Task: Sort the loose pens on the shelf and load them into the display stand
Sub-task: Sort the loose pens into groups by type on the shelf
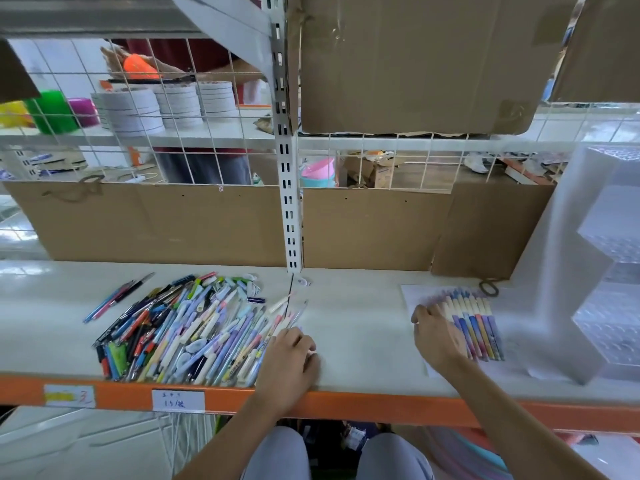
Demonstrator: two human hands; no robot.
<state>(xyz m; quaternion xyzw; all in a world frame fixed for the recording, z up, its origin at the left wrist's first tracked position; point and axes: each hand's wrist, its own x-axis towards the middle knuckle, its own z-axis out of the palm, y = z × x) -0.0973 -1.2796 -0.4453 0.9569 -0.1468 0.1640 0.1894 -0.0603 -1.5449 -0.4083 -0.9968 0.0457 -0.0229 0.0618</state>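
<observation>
A big heap of mixed loose pens (183,327) lies on the left half of the white shelf (360,327). My left hand (291,358) sits at the heap's right edge, its fingers curled round a pale pen that pokes out toward the back. To the right, a row of matching purple and cream pens (478,323) lies side by side on a white paper sheet (412,292). My right hand (436,337) rests flat on the left end of that row, fingers spread. The clear tiered display stand (606,271) stands at the far right.
A few separate pens (117,299) lie left of the heap. A dark elastic band (488,288) lies behind the row. Cardboard panels (156,223) and a white slotted post (292,202) back the shelf. The orange front edge (346,403) carries labels. A person stands beyond the wire grid.
</observation>
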